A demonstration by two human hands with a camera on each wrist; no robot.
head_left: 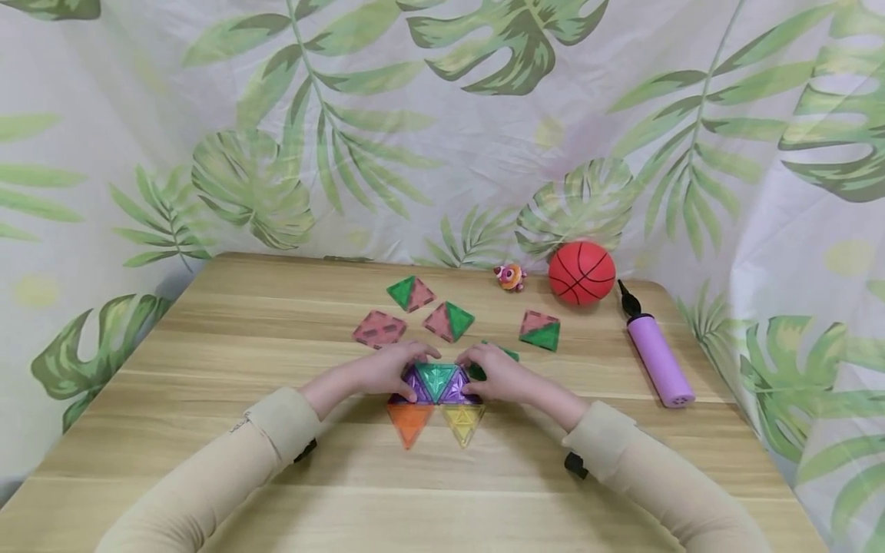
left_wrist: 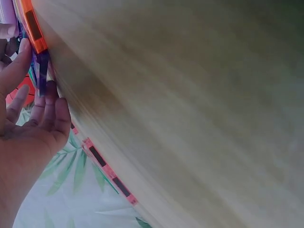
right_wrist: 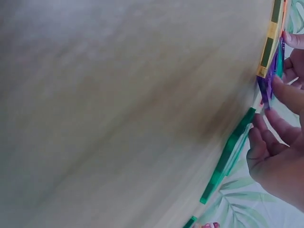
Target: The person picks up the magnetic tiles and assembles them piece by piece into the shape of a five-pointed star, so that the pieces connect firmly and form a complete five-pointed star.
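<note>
Both hands are at a group of translucent triangular magnetic tiles in mid-table. My left hand pinches the left purple tile between thumb and fingers; that tile's edge also shows in the left wrist view. On the other side, my right hand grips the right purple tile, partly covered by the fingers. A teal-green tile sits between the purple ones, point toward me. Below them, an orange tile and a yellow tile lie with their points toward me.
Beyond the hands lie red-and-green tile pairs, a red tile pair and another pair. A green tile is close to the right fingers. Farther right are a small toy, a red ball and a purple pump.
</note>
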